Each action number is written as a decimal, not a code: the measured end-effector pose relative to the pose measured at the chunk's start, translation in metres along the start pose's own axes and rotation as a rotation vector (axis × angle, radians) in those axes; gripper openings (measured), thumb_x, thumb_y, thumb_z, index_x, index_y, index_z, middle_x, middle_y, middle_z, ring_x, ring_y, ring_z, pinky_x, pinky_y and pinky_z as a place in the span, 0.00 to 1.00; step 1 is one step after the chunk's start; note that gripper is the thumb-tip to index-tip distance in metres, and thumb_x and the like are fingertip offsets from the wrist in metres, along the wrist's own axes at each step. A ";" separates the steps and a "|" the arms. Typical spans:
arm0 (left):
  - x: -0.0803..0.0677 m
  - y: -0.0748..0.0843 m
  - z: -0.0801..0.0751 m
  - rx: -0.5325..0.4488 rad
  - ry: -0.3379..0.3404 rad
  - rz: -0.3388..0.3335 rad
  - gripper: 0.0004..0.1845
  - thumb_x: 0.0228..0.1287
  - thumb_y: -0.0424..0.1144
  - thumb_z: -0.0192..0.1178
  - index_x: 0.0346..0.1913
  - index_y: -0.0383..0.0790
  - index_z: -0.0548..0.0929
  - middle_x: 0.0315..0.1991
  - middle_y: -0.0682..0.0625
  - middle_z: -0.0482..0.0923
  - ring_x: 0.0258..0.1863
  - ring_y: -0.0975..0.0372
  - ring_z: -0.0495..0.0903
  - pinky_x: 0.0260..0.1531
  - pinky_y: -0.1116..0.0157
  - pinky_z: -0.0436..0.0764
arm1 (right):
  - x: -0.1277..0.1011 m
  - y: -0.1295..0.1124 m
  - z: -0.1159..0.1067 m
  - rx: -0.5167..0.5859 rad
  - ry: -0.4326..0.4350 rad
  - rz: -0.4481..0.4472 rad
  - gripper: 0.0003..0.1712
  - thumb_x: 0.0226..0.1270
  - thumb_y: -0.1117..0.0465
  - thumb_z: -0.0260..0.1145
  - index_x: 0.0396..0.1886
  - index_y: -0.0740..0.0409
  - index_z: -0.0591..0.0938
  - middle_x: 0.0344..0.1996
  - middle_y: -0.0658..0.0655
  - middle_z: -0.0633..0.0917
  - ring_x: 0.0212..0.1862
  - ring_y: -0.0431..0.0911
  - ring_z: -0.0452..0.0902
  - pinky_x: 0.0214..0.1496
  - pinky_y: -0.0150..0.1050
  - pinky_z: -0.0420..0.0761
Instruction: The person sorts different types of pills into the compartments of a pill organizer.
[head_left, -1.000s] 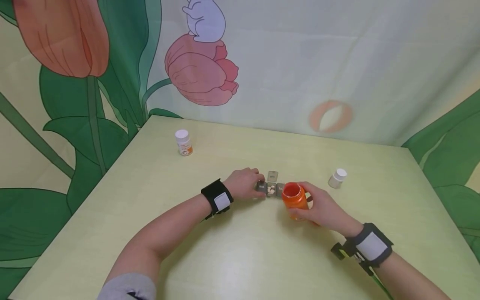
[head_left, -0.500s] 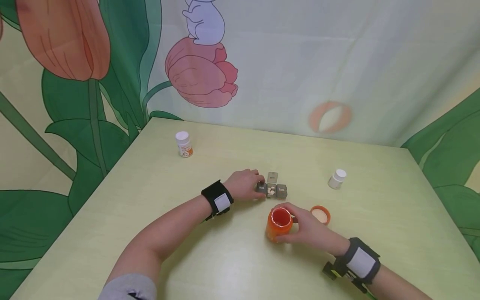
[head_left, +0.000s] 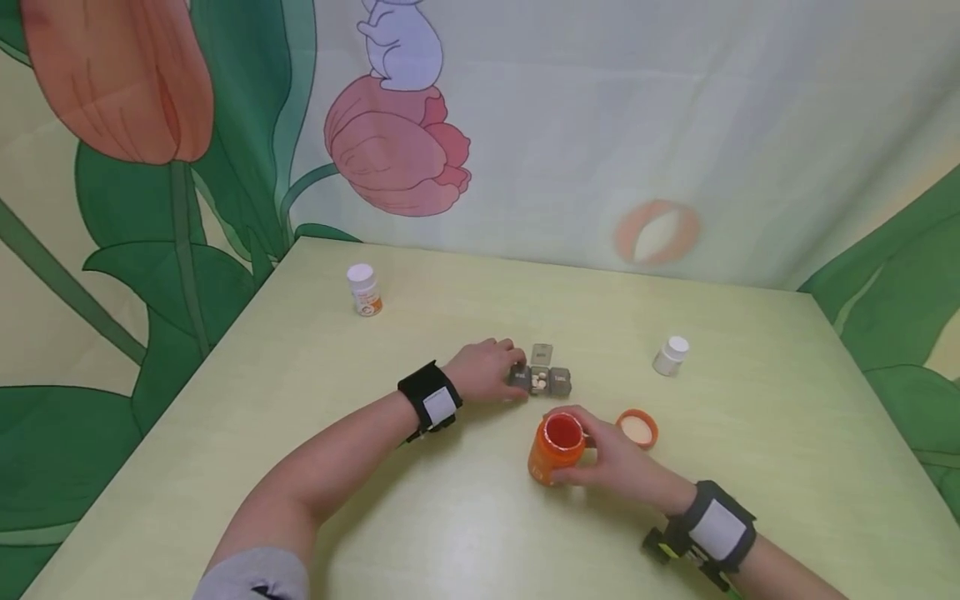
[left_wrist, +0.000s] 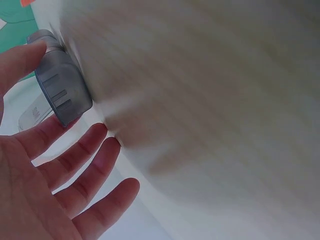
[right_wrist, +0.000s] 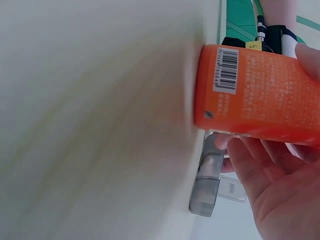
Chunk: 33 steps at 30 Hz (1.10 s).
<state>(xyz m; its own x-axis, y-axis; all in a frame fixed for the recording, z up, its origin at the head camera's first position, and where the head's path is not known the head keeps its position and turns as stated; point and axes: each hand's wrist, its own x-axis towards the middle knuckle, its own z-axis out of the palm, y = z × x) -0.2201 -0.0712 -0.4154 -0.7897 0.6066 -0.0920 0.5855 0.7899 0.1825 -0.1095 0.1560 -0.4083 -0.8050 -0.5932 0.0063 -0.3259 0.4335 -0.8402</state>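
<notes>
Head view: right hand (head_left: 611,462) wraps uncapped orange bottle (head_left: 555,450) standing on counter (head_left: 465,517), an elbow bump tips it; left wrist view: left hand (left_wrist: 45,195) pinches pill organizer (left_wrist: 60,90), may slide; right wrist view: bottle upright, lid off, spill risk.

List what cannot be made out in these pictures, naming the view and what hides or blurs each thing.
- Head view: printing on the two far white-capped bottles, too small.
- Head view: lettering on the pill organizer lids, too small; its left end hidden by the left hand.
- Head view: orange bottle contents, not visible in its mouth.
- Right wrist view: bottle label text, too small; bottle top hidden by the right hand.
- Left wrist view: tabletop, blurred.
</notes>
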 end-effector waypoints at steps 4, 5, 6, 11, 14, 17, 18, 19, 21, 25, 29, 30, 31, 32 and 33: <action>-0.006 -0.003 0.001 -0.201 0.024 -0.032 0.38 0.58 0.61 0.65 0.65 0.44 0.70 0.54 0.48 0.77 0.47 0.58 0.76 0.44 0.62 0.77 | -0.005 0.001 -0.001 -0.061 0.019 -0.008 0.44 0.52 0.50 0.78 0.66 0.60 0.69 0.59 0.51 0.77 0.60 0.49 0.72 0.58 0.55 0.73; -0.010 -0.004 0.001 -0.299 0.044 -0.041 0.38 0.58 0.60 0.66 0.66 0.44 0.69 0.57 0.47 0.76 0.51 0.57 0.76 0.47 0.60 0.77 | -0.007 0.001 -0.002 -0.089 0.023 -0.009 0.45 0.53 0.49 0.77 0.67 0.60 0.68 0.59 0.51 0.77 0.60 0.49 0.72 0.58 0.54 0.73; -0.016 -0.003 0.000 -0.409 0.072 -0.045 0.39 0.58 0.58 0.66 0.67 0.43 0.68 0.59 0.46 0.74 0.54 0.57 0.75 0.50 0.58 0.76 | -0.010 0.001 -0.003 -0.112 0.030 -0.006 0.46 0.53 0.48 0.77 0.67 0.59 0.68 0.60 0.51 0.76 0.61 0.49 0.71 0.58 0.53 0.74; -0.045 0.011 -0.012 -0.967 0.201 0.067 0.31 0.67 0.45 0.62 0.68 0.40 0.65 0.66 0.43 0.67 0.63 0.51 0.67 0.58 0.51 0.70 | -0.024 0.002 -0.018 -0.220 0.091 0.021 0.41 0.56 0.53 0.76 0.67 0.56 0.68 0.61 0.50 0.74 0.63 0.49 0.69 0.59 0.53 0.72; -0.055 0.026 -0.017 -1.160 0.184 0.181 0.28 0.71 0.37 0.56 0.70 0.38 0.62 0.66 0.39 0.66 0.64 0.48 0.66 0.58 0.54 0.70 | -0.031 0.007 -0.031 -0.346 0.152 0.001 0.40 0.56 0.58 0.76 0.67 0.54 0.68 0.61 0.52 0.73 0.62 0.50 0.69 0.59 0.53 0.73; -0.061 0.039 -0.013 -1.227 0.094 0.260 0.30 0.71 0.36 0.55 0.71 0.37 0.59 0.66 0.38 0.65 0.65 0.48 0.65 0.58 0.57 0.71 | -0.033 0.017 -0.042 -0.525 0.208 -0.044 0.41 0.53 0.58 0.77 0.66 0.54 0.68 0.59 0.54 0.74 0.59 0.52 0.71 0.55 0.53 0.76; -0.062 0.043 -0.010 -1.230 0.057 0.272 0.31 0.70 0.37 0.56 0.72 0.37 0.58 0.66 0.38 0.64 0.65 0.49 0.64 0.58 0.57 0.70 | -0.033 0.021 -0.045 -0.579 0.223 -0.064 0.41 0.53 0.57 0.78 0.65 0.55 0.69 0.59 0.55 0.74 0.58 0.53 0.73 0.54 0.53 0.77; -0.062 0.046 -0.007 -1.226 0.019 0.276 0.33 0.69 0.38 0.58 0.72 0.39 0.57 0.67 0.39 0.64 0.66 0.52 0.64 0.59 0.58 0.70 | -0.033 0.024 -0.048 -0.624 0.235 -0.083 0.41 0.52 0.57 0.78 0.65 0.55 0.70 0.58 0.56 0.74 0.57 0.53 0.73 0.52 0.53 0.78; -0.061 0.051 0.000 -1.203 -0.041 0.276 0.37 0.65 0.38 0.62 0.72 0.38 0.56 0.66 0.41 0.65 0.65 0.57 0.65 0.59 0.59 0.69 | -0.031 0.028 -0.051 -0.688 0.235 -0.086 0.41 0.51 0.57 0.79 0.64 0.57 0.71 0.57 0.59 0.75 0.55 0.55 0.74 0.50 0.53 0.79; -0.057 0.057 0.012 -1.132 -0.108 0.241 0.41 0.58 0.36 0.69 0.71 0.40 0.59 0.61 0.52 0.72 0.60 0.66 0.69 0.58 0.64 0.70 | -0.029 0.035 -0.055 -0.730 0.171 -0.001 0.40 0.51 0.56 0.78 0.63 0.58 0.72 0.57 0.62 0.75 0.54 0.57 0.75 0.50 0.55 0.78; -0.054 0.059 0.018 -1.048 -0.118 0.239 0.38 0.54 0.36 0.73 0.67 0.42 0.65 0.53 0.61 0.75 0.56 0.67 0.71 0.56 0.65 0.71 | -0.026 0.039 -0.058 -0.749 0.084 0.121 0.39 0.52 0.54 0.77 0.63 0.58 0.73 0.57 0.62 0.75 0.53 0.58 0.75 0.52 0.56 0.77; -0.054 0.060 0.018 -1.029 -0.116 0.238 0.36 0.54 0.37 0.73 0.65 0.43 0.67 0.53 0.61 0.75 0.55 0.68 0.71 0.56 0.65 0.71 | -0.026 0.040 -0.059 -0.755 0.067 0.139 0.38 0.52 0.54 0.77 0.63 0.58 0.74 0.56 0.62 0.76 0.53 0.58 0.75 0.52 0.56 0.77; -0.054 0.060 0.018 -1.014 -0.114 0.240 0.35 0.54 0.38 0.73 0.64 0.44 0.68 0.52 0.62 0.75 0.55 0.68 0.71 0.55 0.66 0.71 | -0.025 0.041 -0.060 -0.763 0.053 0.156 0.37 0.53 0.54 0.77 0.62 0.58 0.74 0.56 0.62 0.76 0.53 0.57 0.75 0.52 0.56 0.77; -0.054 0.060 0.018 -1.003 -0.110 0.242 0.33 0.55 0.38 0.73 0.62 0.45 0.70 0.52 0.62 0.75 0.55 0.68 0.72 0.55 0.66 0.71 | -0.024 0.042 -0.062 -0.774 0.043 0.164 0.36 0.53 0.54 0.77 0.61 0.58 0.75 0.55 0.62 0.76 0.52 0.57 0.75 0.51 0.56 0.77; -0.054 0.060 0.018 -0.998 -0.109 0.243 0.32 0.55 0.38 0.73 0.61 0.46 0.71 0.51 0.62 0.75 0.54 0.68 0.72 0.55 0.66 0.72 | -0.023 0.042 -0.063 -0.787 0.035 0.167 0.35 0.53 0.54 0.76 0.60 0.57 0.76 0.53 0.61 0.77 0.50 0.57 0.76 0.50 0.56 0.77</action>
<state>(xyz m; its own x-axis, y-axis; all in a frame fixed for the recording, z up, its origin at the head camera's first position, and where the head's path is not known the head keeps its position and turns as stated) -0.1388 -0.0548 -0.4170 -0.6203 0.7840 -0.0231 0.2695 0.2407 0.9324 -0.1353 0.2306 -0.4096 -0.8847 -0.4625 -0.0577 -0.4432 0.8732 -0.2028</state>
